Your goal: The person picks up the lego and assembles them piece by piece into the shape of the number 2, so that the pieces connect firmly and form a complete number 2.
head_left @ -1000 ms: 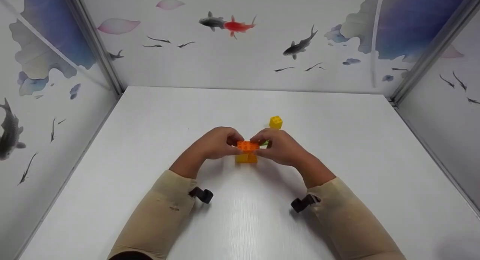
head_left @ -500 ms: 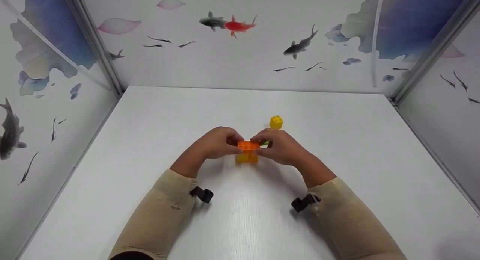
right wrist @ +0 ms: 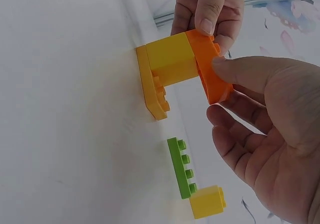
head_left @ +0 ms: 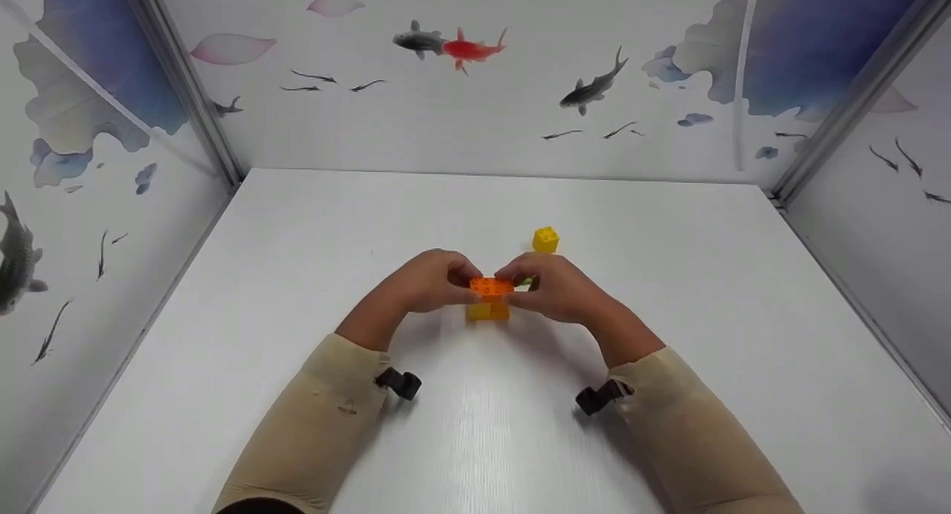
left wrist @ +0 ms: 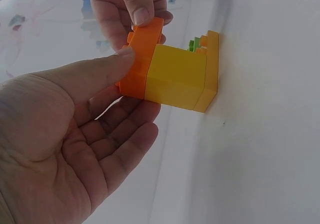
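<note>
Two hands (head_left: 490, 285) pinch one orange brick (head_left: 491, 287).

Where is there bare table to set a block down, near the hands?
The white table is bare left of the left hand, along the back wall, and right of the right hand. It is crowded at the orange brick, with the green plate and small yellow block just behind.

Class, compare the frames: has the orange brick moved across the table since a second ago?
No. The orange brick stays atop the yellow block, equally near the loose yellow cube; only the camera shifted slightly.
</note>
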The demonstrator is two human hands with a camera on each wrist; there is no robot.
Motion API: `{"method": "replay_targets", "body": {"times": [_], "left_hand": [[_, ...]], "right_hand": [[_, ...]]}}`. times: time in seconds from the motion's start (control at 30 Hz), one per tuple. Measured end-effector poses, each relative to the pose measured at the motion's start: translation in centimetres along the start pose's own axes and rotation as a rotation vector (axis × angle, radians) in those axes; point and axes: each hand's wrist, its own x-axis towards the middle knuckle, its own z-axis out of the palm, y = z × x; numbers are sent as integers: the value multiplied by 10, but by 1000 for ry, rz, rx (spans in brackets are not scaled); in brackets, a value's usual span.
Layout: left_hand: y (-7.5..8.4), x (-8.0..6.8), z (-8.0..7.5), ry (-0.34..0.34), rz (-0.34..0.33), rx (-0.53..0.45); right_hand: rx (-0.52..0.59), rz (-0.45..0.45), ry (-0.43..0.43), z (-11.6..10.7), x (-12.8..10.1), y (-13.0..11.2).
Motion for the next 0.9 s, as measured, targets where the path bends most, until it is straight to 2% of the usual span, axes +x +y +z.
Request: {"method": "replay_targets", "body": {"times": [0.13, 0.33, 0.5, 0.9], "left_hand": [[1, 1, -1, -3, -21, -7], [2, 2, -1, -16, -60, -13], [2, 2, -2, -22, -75, -14], [-1, 4, 0, -19, -64, -12]], "right_hand": [[29, 57, 37, -12, 4, 11], [115, 245, 206, -36, 8, 46], [187, 359, 309, -43, 11, 65], [328, 465, 363, -36, 39, 66]]}}
